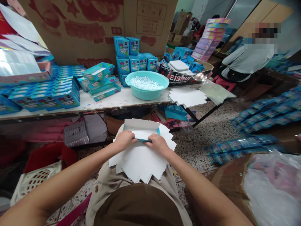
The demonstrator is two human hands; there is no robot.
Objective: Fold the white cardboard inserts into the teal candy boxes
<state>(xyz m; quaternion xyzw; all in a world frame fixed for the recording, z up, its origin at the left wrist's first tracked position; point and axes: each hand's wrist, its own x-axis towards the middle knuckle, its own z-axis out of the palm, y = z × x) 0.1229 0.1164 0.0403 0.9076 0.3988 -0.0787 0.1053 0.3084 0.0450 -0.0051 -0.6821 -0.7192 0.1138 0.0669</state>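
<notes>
On my lap lies a stack of flat white cardboard blanks (143,163) with jagged edges. Above it I hold a partly folded cardboard tray (142,126), white inside with blue showing along its near wall and corners. My left hand (124,139) grips the near wall at its left end, fingers curled over the edge. Toward the other end of the same wall, my right hand (158,142) is closed on it in the same way. The far wall of the tray stands up at a slant. My fingertips are partly hidden behind the wall.
A teal basin (147,94) of small white pieces stands on the table (94,108), beside folded blue trays (104,92) and stacked blue boxes (123,64). More white blanks (187,96) lie at the table's right end. A plastic-lined carton (228,179) is on my right. Another person (251,59) sits at back right.
</notes>
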